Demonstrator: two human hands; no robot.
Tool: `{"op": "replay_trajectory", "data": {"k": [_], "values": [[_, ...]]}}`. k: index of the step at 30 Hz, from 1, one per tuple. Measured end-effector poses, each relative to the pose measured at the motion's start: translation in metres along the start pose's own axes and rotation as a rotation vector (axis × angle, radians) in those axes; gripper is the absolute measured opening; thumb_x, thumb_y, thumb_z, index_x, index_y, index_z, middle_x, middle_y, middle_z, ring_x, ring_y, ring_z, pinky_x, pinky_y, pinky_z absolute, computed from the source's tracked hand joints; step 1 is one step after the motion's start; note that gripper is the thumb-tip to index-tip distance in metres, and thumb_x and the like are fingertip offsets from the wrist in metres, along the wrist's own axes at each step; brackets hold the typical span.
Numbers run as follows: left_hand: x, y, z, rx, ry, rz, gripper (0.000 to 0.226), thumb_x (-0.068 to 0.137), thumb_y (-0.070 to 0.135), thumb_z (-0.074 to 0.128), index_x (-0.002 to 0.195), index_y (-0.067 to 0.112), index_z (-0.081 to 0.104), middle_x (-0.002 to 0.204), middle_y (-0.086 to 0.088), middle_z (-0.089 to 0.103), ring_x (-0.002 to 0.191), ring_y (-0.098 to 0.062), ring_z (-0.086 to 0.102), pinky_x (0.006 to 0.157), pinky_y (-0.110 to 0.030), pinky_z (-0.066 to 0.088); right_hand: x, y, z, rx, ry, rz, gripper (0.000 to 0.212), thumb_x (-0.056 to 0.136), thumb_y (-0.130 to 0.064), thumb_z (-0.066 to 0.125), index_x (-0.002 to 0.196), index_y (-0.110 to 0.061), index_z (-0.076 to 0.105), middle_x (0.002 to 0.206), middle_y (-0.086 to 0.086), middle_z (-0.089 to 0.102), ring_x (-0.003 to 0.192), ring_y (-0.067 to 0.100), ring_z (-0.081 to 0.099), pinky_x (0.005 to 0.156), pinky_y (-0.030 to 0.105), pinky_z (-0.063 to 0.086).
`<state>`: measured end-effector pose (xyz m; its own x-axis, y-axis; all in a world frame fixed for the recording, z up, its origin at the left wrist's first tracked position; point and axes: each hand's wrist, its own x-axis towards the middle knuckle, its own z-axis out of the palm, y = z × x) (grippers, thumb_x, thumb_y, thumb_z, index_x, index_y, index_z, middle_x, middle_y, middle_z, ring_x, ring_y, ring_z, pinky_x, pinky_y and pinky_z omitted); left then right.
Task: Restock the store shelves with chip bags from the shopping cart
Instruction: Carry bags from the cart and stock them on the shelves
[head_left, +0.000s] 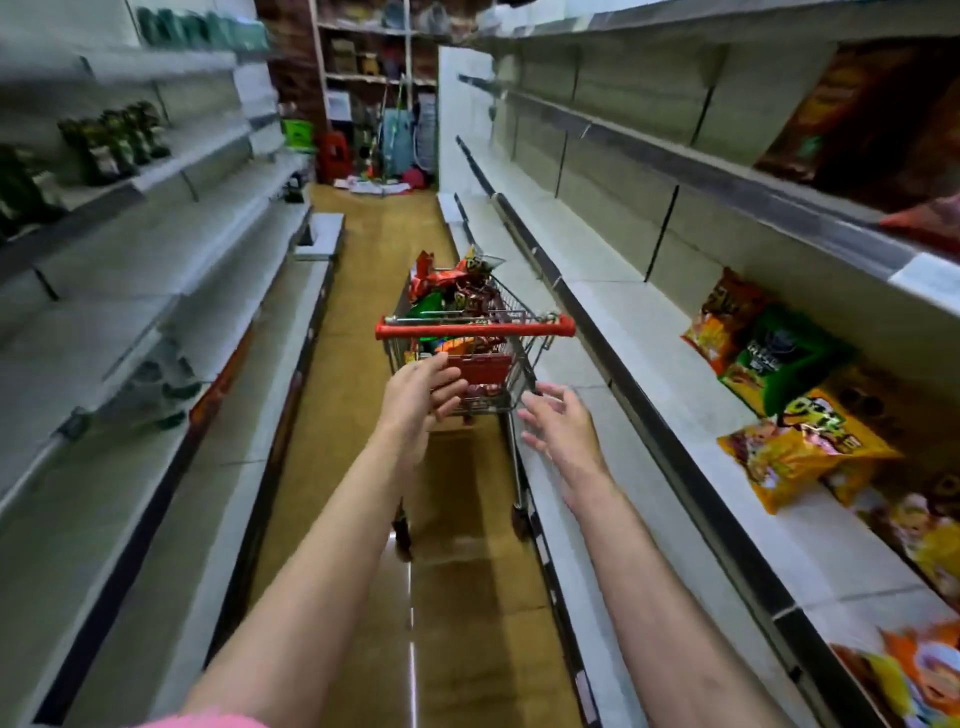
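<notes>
Chip bags in cart: the bags (457, 291) are heaped in the basket and rise above its rim; red, green and orange packs show, brand print too blurred to read.
Shopping cart: your wire cart (467, 358) stands in the aisle ahead of you, close along the right-hand shelving, handle end toward you. Judged: parked there so bags transfer sideways to the shelf with little reach.
Cart handle: the red bar (475, 329) is free; neither hand touches it.
Left hand: your left hand (421, 387) is extended toward the rear of the basket, fingers loosely curved, holding nothing.
Right hand: your right hand (558, 421) is extended beside the cart's rear right corner, fingers spread, holding nothing.
Step in hand: judged, a reach toward the cart, either for its handle or for a bag; which one cannot be told.
Right shelf, middle tier: this shelf (649, 364) carries a few bags near you: a green one (779, 353), an orange one behind it (724, 317) and a yellow one (795, 457) lying flat. The far stretch holds no stock.
Right shelf, upper tier: a dark bag (857, 114) stands there, blurred.
Right shelf, lower tier: orange and yellow bags (919, 675) at the frame edge.
Left shelving: dark green packs (114, 140) on an upper tier; contents not legible.
Progress: judged early; cart is full, shelves mostly bare.
Aisle end: assorted clutter (374, 135), too blurred to identify.
</notes>
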<state>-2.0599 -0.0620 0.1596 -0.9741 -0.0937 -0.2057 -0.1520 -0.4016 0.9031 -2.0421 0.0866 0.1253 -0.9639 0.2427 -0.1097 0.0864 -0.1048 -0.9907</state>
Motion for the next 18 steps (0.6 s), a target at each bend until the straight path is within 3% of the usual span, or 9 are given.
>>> {"op": "replay_trajectory", "data": {"k": [6, 10, 15, 18], "values": [[0.023, -0.023, 0.039, -0.155, 0.065, -0.012, 0.008, 0.095, 0.017, 0.053, 0.094, 0.012, 0.059, 0.085, -0.004, 0.066, 0.076, -0.015, 0.064, 0.07, -0.023, 0.05, 0.046, -0.002, -0.007, 0.174, -0.052, 0.024, 0.027, 0.094, -0.019, 0.057, 0.12, -0.02, 0.052, 0.115, 0.001, 0.059, 0.107, 0.015, 0.059, 0.08, 0.027, 0.049], [0.047, -0.034, 0.061, -0.145, 0.074, -0.024, 0.01, 0.094, 0.017, 0.054, 0.097, 0.011, 0.061, 0.088, -0.005, 0.067, 0.081, -0.017, 0.065, 0.075, -0.026, 0.05, 0.073, 0.001, -0.016, 0.159, -0.064, 0.016, 0.025, 0.094, -0.02, 0.058, 0.119, -0.021, 0.053, 0.113, -0.002, 0.06, 0.108, 0.015, 0.06, 0.088, 0.03, 0.05], [0.079, -0.033, 0.074, -0.094, 0.068, -0.007, 0.008, 0.094, 0.017, 0.054, 0.096, 0.011, 0.06, 0.086, -0.004, 0.066, 0.077, -0.014, 0.065, 0.066, -0.022, 0.051, 0.109, 0.003, -0.02, 0.198, -0.064, 0.031, 0.023, 0.094, -0.018, 0.057, 0.116, -0.022, 0.054, 0.113, 0.001, 0.061, 0.107, 0.016, 0.06, 0.084, 0.029, 0.049], [0.097, -0.03, 0.074, -0.104, 0.09, -0.037, 0.007, 0.094, 0.016, 0.054, 0.095, 0.011, 0.06, 0.085, -0.005, 0.066, 0.077, -0.016, 0.064, 0.068, -0.023, 0.051, 0.128, 0.005, -0.016, 0.239, -0.088, 0.056, 0.02, 0.094, -0.02, 0.058, 0.113, -0.024, 0.054, 0.115, 0.001, 0.061, 0.107, 0.016, 0.061, 0.085, 0.03, 0.05]]}}
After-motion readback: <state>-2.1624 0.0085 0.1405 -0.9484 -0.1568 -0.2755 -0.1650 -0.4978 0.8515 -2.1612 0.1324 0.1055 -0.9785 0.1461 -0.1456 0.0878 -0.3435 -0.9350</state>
